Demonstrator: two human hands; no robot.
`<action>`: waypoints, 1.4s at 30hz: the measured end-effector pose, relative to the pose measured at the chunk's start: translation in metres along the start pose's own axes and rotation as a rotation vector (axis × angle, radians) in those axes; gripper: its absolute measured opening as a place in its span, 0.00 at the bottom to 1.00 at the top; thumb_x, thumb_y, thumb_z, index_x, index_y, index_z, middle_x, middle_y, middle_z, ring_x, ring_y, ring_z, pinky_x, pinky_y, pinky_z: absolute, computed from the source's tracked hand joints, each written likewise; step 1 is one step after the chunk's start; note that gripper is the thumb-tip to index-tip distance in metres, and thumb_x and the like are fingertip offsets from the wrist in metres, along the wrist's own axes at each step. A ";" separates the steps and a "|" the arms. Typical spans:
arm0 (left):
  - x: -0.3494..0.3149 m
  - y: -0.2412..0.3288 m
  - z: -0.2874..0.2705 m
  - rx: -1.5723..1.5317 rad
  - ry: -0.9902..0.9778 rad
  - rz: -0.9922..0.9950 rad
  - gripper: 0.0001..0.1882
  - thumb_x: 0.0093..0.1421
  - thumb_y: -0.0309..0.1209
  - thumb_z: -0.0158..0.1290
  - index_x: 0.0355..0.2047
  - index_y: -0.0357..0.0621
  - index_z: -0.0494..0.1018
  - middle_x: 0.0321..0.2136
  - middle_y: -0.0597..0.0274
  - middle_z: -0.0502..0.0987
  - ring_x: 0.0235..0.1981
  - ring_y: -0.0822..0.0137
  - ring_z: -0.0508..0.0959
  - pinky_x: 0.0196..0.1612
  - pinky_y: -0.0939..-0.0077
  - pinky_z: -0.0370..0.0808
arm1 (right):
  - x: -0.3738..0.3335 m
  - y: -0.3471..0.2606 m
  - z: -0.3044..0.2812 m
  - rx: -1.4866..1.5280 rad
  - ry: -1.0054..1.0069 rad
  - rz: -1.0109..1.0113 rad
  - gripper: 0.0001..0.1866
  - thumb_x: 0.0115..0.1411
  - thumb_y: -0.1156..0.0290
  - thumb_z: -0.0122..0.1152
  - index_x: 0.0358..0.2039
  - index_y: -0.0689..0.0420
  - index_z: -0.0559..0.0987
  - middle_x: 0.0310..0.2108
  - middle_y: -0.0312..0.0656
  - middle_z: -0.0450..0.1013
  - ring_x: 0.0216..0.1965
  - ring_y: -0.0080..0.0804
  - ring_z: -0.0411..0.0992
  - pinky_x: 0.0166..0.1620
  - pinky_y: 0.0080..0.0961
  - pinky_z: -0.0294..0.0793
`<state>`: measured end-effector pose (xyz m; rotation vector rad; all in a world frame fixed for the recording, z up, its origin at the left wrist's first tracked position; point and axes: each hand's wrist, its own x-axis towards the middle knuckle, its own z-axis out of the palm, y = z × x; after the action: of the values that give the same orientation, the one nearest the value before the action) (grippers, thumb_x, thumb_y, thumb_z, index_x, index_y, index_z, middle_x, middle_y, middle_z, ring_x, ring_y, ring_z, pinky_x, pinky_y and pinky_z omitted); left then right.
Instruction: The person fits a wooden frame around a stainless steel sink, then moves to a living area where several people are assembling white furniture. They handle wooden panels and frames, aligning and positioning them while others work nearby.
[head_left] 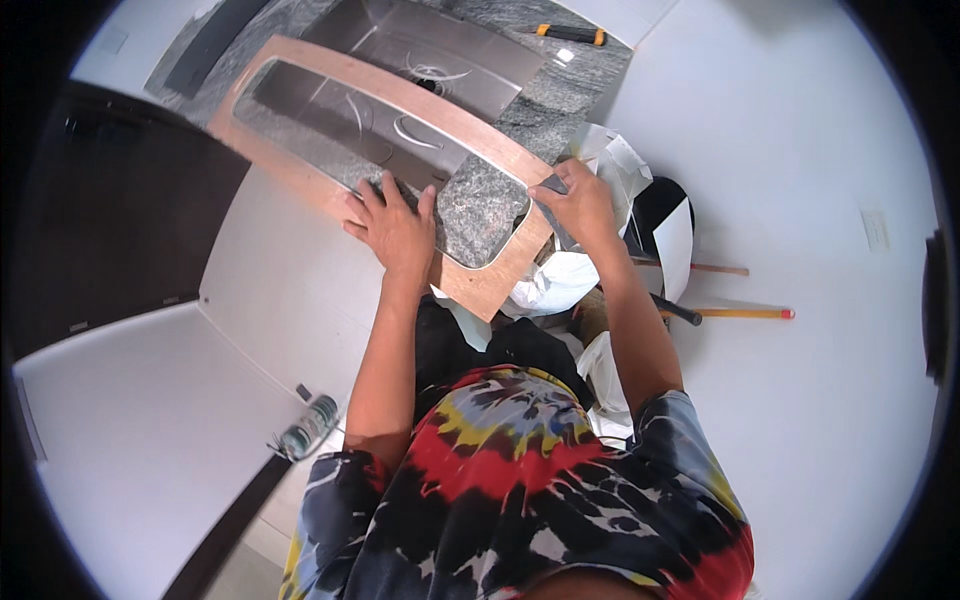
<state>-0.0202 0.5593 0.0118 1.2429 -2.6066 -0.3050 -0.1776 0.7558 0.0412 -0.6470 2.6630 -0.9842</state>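
A thin wooden panel (pixel 405 98) with a large round-cornered cutout lies tilted over the stone counter and sink. My left hand (pixel 395 230) rests on its near side, fingers spread, with fingertips reaching over the cutout's edge. At the right end of the cutout, my right hand (pixel 585 205) pinches a dark grey sheet (pixel 551 212) that looks like sandpaper. The sheet is against the panel's inner edge and hangs down beside it. My fingers partly cover it.
The steel sink (pixel 465 58) has pale curled strips in it. A yellow-and-black handled tool (pixel 572 35) lies on the grey stone counter (pixel 560 100). White plastic bags (pixel 560 285) and a yellow stick (pixel 745 313) are at right. A dark cabinet (pixel 120 220) stands left; a clear container (pixel 310 428) sits lower left.
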 end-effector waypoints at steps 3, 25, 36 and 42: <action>-0.001 0.006 0.003 0.081 -0.020 -0.038 0.41 0.65 0.61 0.46 0.68 0.45 0.60 0.68 0.37 0.55 0.70 0.28 0.49 0.64 0.22 0.44 | -0.011 -0.005 0.000 -0.085 0.051 0.035 0.28 0.49 0.52 0.76 0.40 0.63 0.80 0.38 0.55 0.80 0.44 0.53 0.78 0.46 0.41 0.76; 0.002 0.016 -0.003 0.138 -0.112 -0.034 0.57 0.52 0.74 0.51 0.70 0.44 0.56 0.69 0.35 0.52 0.71 0.28 0.45 0.66 0.24 0.40 | 0.042 -0.004 0.019 -0.260 0.082 -0.473 0.20 0.45 0.52 0.75 0.30 0.53 0.81 0.34 0.41 0.80 0.42 0.45 0.72 0.54 0.47 0.60; 0.000 0.018 -0.008 0.118 -0.106 -0.042 0.57 0.52 0.72 0.53 0.70 0.43 0.56 0.69 0.35 0.52 0.71 0.28 0.45 0.67 0.25 0.39 | 0.041 -0.002 0.019 -0.189 0.105 -0.546 0.22 0.44 0.53 0.76 0.34 0.55 0.83 0.34 0.40 0.79 0.45 0.42 0.73 0.55 0.46 0.61; -0.006 0.019 -0.005 0.110 -0.139 -0.048 0.57 0.52 0.73 0.52 0.70 0.44 0.56 0.69 0.36 0.52 0.71 0.29 0.44 0.67 0.25 0.39 | 0.041 0.009 0.012 -0.231 0.088 -0.540 0.22 0.46 0.52 0.75 0.37 0.53 0.83 0.35 0.38 0.79 0.45 0.40 0.73 0.54 0.42 0.62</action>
<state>-0.0286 0.5750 0.0213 1.3676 -2.7469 -0.2690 -0.2120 0.7357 0.0239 -1.4593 2.7589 -0.8334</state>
